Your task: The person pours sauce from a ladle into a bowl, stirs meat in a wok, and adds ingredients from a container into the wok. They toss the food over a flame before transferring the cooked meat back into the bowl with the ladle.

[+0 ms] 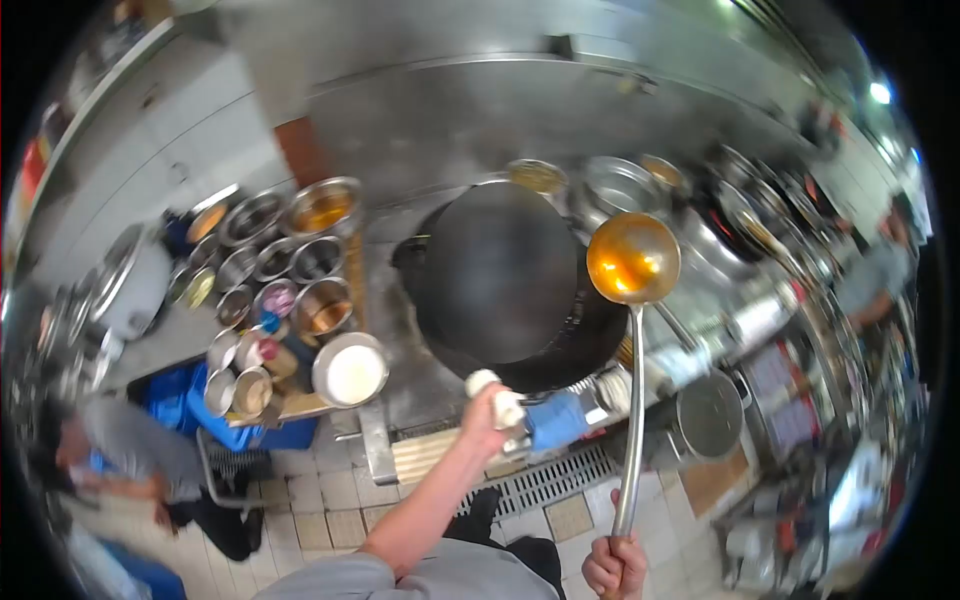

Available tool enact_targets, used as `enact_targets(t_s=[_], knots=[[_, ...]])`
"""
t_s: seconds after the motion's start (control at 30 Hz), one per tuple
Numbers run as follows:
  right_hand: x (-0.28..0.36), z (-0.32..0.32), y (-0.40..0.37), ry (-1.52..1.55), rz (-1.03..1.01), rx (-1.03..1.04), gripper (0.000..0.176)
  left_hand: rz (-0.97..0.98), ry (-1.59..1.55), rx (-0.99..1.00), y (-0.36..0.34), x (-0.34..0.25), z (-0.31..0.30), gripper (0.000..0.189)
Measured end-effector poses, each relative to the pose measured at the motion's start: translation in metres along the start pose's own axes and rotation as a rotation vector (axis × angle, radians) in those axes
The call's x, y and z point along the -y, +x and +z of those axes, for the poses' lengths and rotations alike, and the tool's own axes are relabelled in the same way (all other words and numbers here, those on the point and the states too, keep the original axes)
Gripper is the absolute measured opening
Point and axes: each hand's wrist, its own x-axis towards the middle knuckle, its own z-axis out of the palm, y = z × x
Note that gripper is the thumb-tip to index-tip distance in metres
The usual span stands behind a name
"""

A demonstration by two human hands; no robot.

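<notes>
Gripping the long ladle [633,258] by its handle end, right hand [615,565] closed around it; likely tip-heavy, slosh-prone; left hand [488,405] clamped on the wrapped handle of the wok [505,280].

no readable text, no labels, no brands, no numbers
</notes>
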Motion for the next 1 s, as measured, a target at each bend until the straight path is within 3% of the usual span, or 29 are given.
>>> enact_targets(t_s=[0.03, 0.07, 0.1, 0.17, 0.23, 0.3, 0.33, 0.37, 0.57, 0.63, 0.7, 0.73, 0.77, 0.83, 0.87, 0.9, 0.93, 0.97, 1.0], knots=[[0.012, 0.008, 0.024, -0.261, -0.064, -0.194, 0.027, -0.003, -0.083, 0.024, 0.002, 0.003, 0.009, 0.009], [0.023, 0.010, 0.044, -0.531, -0.141, -0.368, 0.062, 0.008, -0.104, 0.044, 0.013, 0.008, 0.011, 0.009], [0.035, -0.002, 0.060, -0.538, -0.084, -0.328, 0.062, 0.021, -0.122, 0.061, 0.027, 0.014, 0.010, 0.009], [0.052, -0.044, 0.092, -1.029, -0.060, -0.530, 0.070, 0.104, -0.138, 0.094, 0.054, 0.029, 0.006, 0.008], [0.072, -0.083, 0.106, -1.097, -0.026, -0.441, 0.061, 0.140, -0.137, -0.032, 0.060, 0.030, 0.024, 0.008], [0.088, -0.102, 0.115, -0.986, -0.075, -0.323, 0.051, 0.257, -0.165, 0.014, 0.087, 0.038, 0.017, 0.009], [0.102, -0.095, 0.119, -1.162, -0.047, -0.368, 0.017, 0.290, -0.173, -0.001, 0.097, 0.041, 0.018, 0.010], [0.120, -0.126, 0.122, -1.195, 0.038, -0.398, 0.031, 0.307, -0.172, -0.004, 0.104, 0.042, 0.023, 0.010], [0.182, -0.116, 0.151, -1.371, 0.334, -0.528, 0.015, 0.420, -0.123, -0.109, 0.131, 0.055, 0.039, 0.012], [0.188, -0.111, 0.155, -1.438, 0.241, -0.418, 0.022, 0.413, -0.105, -0.081, 0.124, 0.052, 0.043, 0.015], [0.195, -0.108, 0.161, -1.461, 0.130, -0.317, 0.043, 0.362, 0.061, -0.165, 0.112, 0.050, 0.046, 0.015], [0.201, -0.096, 0.166, -1.600, 0.167, -0.350, 0.046, 0.421, 0.116, -0.101, 0.109, 0.053, 0.038, 0.027], [0.208, -0.080, 0.170, -1.738, 0.204, -0.388, 0.049, 0.428, 0.110, -0.106, 0.108, 0.060, 0.032, 0.027], [0.214, -0.039, 0.174, -1.551, 0.163, -0.345, 0.050, 0.452, 0.637, -0.366, 0.062, 0.082, 0.034, 0.044], [0.229, -0.050, 0.177, -1.466, 0.168, -0.343, 0.043, 0.520, 0.879, -0.343, 0.049, 0.095, 0.035, 0.052], [0.229, -0.047, 0.183, -1.205, 0.145, -0.491, 0.031, 0.590, 1.124, -0.316, 0.037, 0.108, 0.039, 0.062], [0.236, -0.055, 0.186, -0.852, 0.244, -0.472, 0.026, 0.434, 1.263, -0.400, 0.023, 0.117, 0.050, 0.057], [0.241, -0.064, 0.187, -0.493, 0.332, -0.444, 0.020, 0.440, 1.269, -0.398, 0.025, 0.127, 0.045, 0.057], [0.229, -0.078, 0.191, -0.717, 0.297, -0.544, 0.022, 0.491, 1.439, -0.418, 0.032, 0.143, 0.032, 0.055]])
